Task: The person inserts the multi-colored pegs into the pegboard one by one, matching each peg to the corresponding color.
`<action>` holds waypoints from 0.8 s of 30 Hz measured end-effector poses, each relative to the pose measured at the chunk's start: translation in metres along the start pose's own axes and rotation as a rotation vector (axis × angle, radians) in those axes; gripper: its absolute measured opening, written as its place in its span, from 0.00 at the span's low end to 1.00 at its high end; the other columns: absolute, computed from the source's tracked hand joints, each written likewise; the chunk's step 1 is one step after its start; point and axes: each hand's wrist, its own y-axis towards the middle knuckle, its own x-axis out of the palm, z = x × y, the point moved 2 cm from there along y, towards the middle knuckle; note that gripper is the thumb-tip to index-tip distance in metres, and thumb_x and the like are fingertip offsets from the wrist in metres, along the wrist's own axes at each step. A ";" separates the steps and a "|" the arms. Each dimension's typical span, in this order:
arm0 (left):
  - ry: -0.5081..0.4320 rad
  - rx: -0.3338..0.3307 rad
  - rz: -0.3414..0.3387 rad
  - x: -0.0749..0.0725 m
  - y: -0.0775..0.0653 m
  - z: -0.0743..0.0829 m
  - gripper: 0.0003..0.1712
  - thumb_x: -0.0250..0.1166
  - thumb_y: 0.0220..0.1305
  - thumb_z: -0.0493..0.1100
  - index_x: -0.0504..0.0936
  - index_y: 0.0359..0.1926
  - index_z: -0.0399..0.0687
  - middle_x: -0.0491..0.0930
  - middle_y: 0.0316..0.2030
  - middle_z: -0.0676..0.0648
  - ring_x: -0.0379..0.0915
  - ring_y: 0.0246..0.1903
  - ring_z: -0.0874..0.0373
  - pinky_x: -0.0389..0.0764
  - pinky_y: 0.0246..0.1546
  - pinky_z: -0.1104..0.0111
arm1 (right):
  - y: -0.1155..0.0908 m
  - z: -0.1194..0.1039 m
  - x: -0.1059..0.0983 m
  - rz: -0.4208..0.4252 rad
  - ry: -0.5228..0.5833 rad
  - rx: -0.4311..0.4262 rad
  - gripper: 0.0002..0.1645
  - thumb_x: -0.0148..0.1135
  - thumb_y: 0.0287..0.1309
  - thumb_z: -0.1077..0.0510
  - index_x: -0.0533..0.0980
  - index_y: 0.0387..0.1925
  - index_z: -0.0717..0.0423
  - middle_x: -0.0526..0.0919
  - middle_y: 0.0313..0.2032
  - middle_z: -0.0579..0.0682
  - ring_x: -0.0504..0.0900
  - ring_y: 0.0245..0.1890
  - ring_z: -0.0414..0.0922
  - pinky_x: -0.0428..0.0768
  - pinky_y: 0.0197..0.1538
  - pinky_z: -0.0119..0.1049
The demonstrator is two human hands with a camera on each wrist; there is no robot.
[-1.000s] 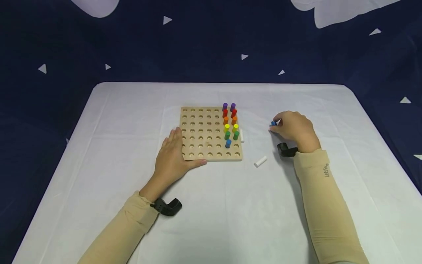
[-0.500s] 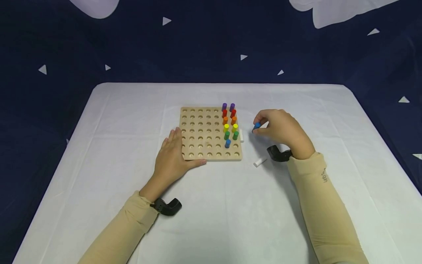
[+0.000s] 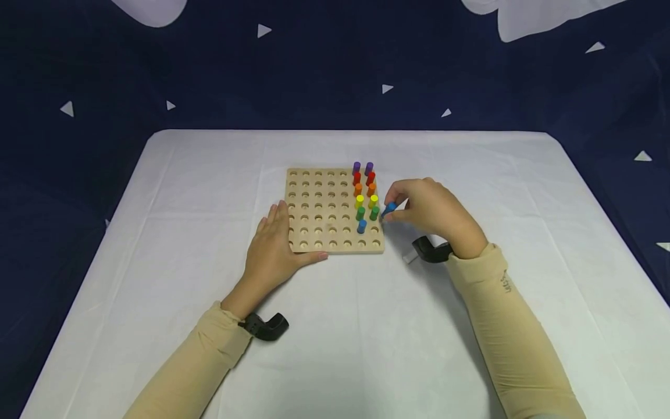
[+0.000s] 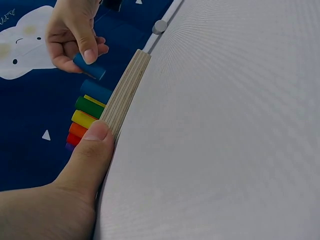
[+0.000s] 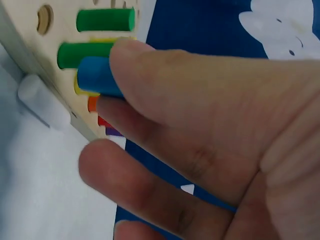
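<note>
My right hand [image 3: 431, 210] pinches a blue peg [image 3: 390, 207] between thumb and fingers, just off the right edge of a wooden pegboard [image 3: 311, 201]. The peg is tilted in the right wrist view, close to the green pegs [image 5: 105, 20]. My left hand [image 3: 269, 250] rests against the board's left side with straight fingers, its thumb along the front edge. Pairs of purple, red, orange, yellow and green pegs stand in the two rightmost columns. One blue peg [image 3: 362, 226] stands in front of the left green one, beside a bare hole [image 3: 374, 230].
A white peg [image 3: 409, 257] lies on the white-covered table [image 3: 324, 349], partly behind the right wrist's black camera [image 3: 432, 250]. Another white peg [image 5: 45, 102] lies against the board's right side. A dark blue patterned cloth [image 3: 314, 75] hangs behind the table.
My right hand has carried the blue peg leftward from the right part of the table to the board's right edge. My left hand has stayed in place.
</note>
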 end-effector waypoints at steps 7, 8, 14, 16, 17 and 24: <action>0.001 0.004 0.000 -0.001 0.001 0.000 0.81 0.70 0.40 0.79 0.39 0.78 0.34 0.41 0.78 0.37 0.34 0.79 0.46 0.39 0.80 0.54 | 0.001 -0.009 0.007 -0.021 -0.001 -0.042 0.11 0.78 0.49 0.55 0.82 0.33 0.47 0.88 0.36 0.46 0.80 0.34 0.45 0.76 0.47 0.45; 0.001 0.003 0.000 -0.001 0.001 0.000 0.81 0.70 0.40 0.79 0.39 0.78 0.34 0.41 0.78 0.37 0.34 0.79 0.46 0.39 0.80 0.54 | 0.001 -0.010 0.007 -0.021 -0.001 -0.045 0.11 0.78 0.49 0.55 0.82 0.33 0.47 0.88 0.35 0.45 0.80 0.34 0.46 0.75 0.52 0.47; -0.003 0.003 -0.004 -0.001 0.001 0.001 0.81 0.71 0.41 0.78 0.39 0.77 0.34 0.41 0.78 0.37 0.34 0.79 0.46 0.39 0.80 0.54 | 0.001 -0.012 0.010 -0.021 -0.012 -0.047 0.11 0.78 0.48 0.55 0.82 0.33 0.47 0.88 0.35 0.45 0.80 0.32 0.45 0.70 0.61 0.51; -0.006 0.005 -0.002 -0.001 0.000 0.001 0.81 0.71 0.41 0.78 0.39 0.77 0.33 0.41 0.78 0.36 0.34 0.79 0.45 0.39 0.80 0.54 | 0.001 -0.012 0.011 -0.025 -0.015 -0.048 0.11 0.78 0.48 0.55 0.83 0.33 0.47 0.89 0.35 0.45 0.81 0.32 0.45 0.71 0.59 0.50; -0.007 0.005 -0.001 -0.001 0.000 0.001 0.81 0.71 0.41 0.78 0.39 0.77 0.33 0.41 0.78 0.36 0.34 0.79 0.45 0.39 0.80 0.54 | 0.002 -0.012 0.012 -0.028 -0.015 -0.051 0.11 0.78 0.49 0.55 0.83 0.34 0.48 0.89 0.35 0.45 0.81 0.32 0.45 0.71 0.58 0.51; -0.005 0.005 0.004 0.000 0.000 0.001 0.81 0.71 0.41 0.78 0.40 0.77 0.33 0.41 0.78 0.36 0.35 0.79 0.45 0.40 0.80 0.53 | 0.002 -0.013 0.016 -0.074 -0.010 -0.038 0.10 0.78 0.49 0.56 0.83 0.33 0.48 0.89 0.35 0.45 0.81 0.33 0.45 0.74 0.50 0.45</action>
